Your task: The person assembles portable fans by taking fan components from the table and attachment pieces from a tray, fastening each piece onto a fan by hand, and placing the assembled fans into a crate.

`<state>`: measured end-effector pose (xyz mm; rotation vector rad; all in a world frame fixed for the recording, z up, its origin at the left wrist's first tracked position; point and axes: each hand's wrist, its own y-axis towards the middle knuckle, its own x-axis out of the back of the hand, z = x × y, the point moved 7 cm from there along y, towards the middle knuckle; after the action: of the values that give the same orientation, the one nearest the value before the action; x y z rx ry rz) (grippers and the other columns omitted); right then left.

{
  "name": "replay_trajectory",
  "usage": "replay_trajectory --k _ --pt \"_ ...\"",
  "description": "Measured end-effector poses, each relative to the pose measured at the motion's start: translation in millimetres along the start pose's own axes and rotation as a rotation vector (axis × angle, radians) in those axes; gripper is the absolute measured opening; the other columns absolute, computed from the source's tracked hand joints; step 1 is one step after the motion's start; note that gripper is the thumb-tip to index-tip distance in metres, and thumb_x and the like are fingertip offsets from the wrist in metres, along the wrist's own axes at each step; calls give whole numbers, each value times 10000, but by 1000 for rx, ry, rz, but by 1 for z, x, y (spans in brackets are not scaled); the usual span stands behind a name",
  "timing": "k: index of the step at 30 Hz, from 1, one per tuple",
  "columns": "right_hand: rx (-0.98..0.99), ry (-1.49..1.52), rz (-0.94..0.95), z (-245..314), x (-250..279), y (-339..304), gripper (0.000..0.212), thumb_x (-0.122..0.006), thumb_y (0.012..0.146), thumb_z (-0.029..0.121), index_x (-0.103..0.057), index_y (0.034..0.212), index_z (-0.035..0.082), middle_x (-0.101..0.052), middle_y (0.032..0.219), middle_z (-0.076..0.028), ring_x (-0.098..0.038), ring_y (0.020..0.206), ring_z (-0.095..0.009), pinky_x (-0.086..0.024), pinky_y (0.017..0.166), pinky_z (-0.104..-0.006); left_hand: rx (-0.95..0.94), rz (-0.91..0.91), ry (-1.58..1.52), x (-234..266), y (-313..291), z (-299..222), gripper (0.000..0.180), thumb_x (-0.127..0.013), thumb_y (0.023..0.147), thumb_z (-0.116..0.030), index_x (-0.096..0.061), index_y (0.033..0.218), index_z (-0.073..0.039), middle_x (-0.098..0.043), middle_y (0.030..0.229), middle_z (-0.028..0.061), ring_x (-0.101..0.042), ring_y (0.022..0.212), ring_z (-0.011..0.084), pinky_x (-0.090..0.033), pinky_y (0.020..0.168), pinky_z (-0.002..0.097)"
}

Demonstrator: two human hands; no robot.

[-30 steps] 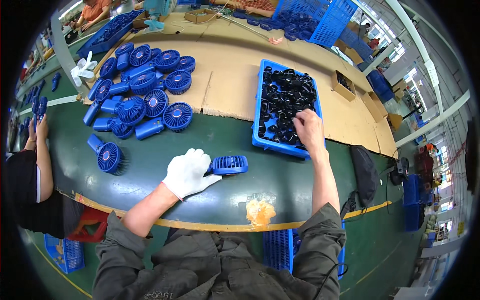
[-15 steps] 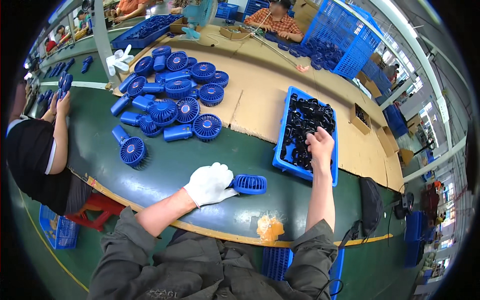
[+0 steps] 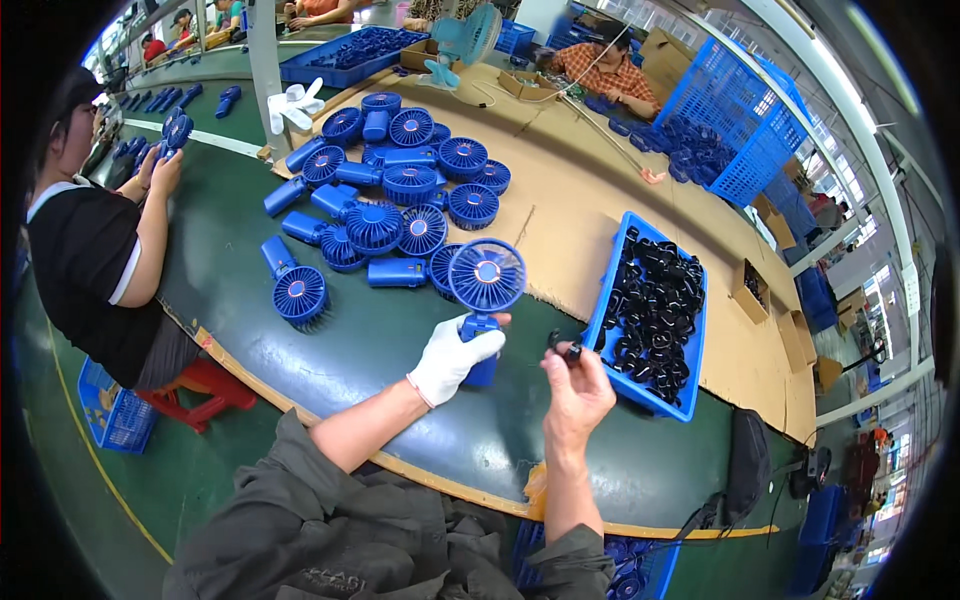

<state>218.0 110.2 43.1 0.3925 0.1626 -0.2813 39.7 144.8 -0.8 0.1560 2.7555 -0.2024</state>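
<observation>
My gloved left hand (image 3: 452,362) is closed round the handle of a blue handheld fan (image 3: 487,274), holding it upright with its round grille facing me. To the right, my bare right hand (image 3: 578,398) pinches a small black part (image 3: 565,347) between thumb and fingers; its exact kind is hard to make out. Just beyond that hand stands a blue tray (image 3: 688,405) full of similar small black parts (image 3: 655,310). A pile of blue handheld fans (image 3: 410,182) lies beyond my left hand, and one fan (image 3: 299,292) rests apart, nearer me.
A co-worker (image 3: 95,230) on the left holds a fan. Across the cardboard-covered table (image 3: 560,235), another person (image 3: 610,70) works beside a large blue crate (image 3: 735,110). A black bag (image 3: 748,455) hangs at the right table edge. An orange patch (image 3: 537,490) marks the near edge.
My right hand has left the tray and come toward me with a black part. My left hand has raised the fan from lying low to upright. The view has shifted.
</observation>
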Motion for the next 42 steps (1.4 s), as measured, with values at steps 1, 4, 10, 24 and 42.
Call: replay_trajectory --k 1,4,10,24,42 --pt "8 -10 11 0 -3 -5 193 -677 819 -74 -633 1007 -63 -603 1007 -92 -641 831 -172 -544 746 -270 -13 -6 -126 -3 0 0 230 -654 863 -187 -646 1031 -31 -652 868 39 -603 789 113 -483 729 264" --pt "-123 80 17 -16 -8 -19 154 -660 817 -88 -618 965 -87 -589 975 -118 -648 777 -198 -580 682 -309 -50 38 -5 0 0 7 252 -671 835 -149 -638 1049 -19 -655 900 39 -605 851 108 -481 774 262" --pt "-507 336 178 -44 -26 -34 165 -604 816 -146 -605 980 -129 -542 1090 -115 -662 808 -237 -615 700 -339 -88 -10 177 3 -7 10 278 -623 854 -239 -672 959 14 -667 795 73 -640 726 145 -507 669 280" --pt "-632 79 238 -75 -39 -37 171 -637 804 -28 -509 702 23 -499 729 -1 -501 658 -99 -391 553 -236 -326 77 1011 7 -15 -13 526 -729 626 -550 -682 847 -75 -671 818 179 -662 773 342 -523 688 415" --pt "-537 52 -30 -89 16 -34 486 -559 903 440 -617 1026 -26 -615 949 -122 -603 820 -225 -499 639 -347 -322 221 679 -27 -9 24 508 -536 897 -550 -679 956 -66 -688 736 119 -619 559 217 -534 537 362"
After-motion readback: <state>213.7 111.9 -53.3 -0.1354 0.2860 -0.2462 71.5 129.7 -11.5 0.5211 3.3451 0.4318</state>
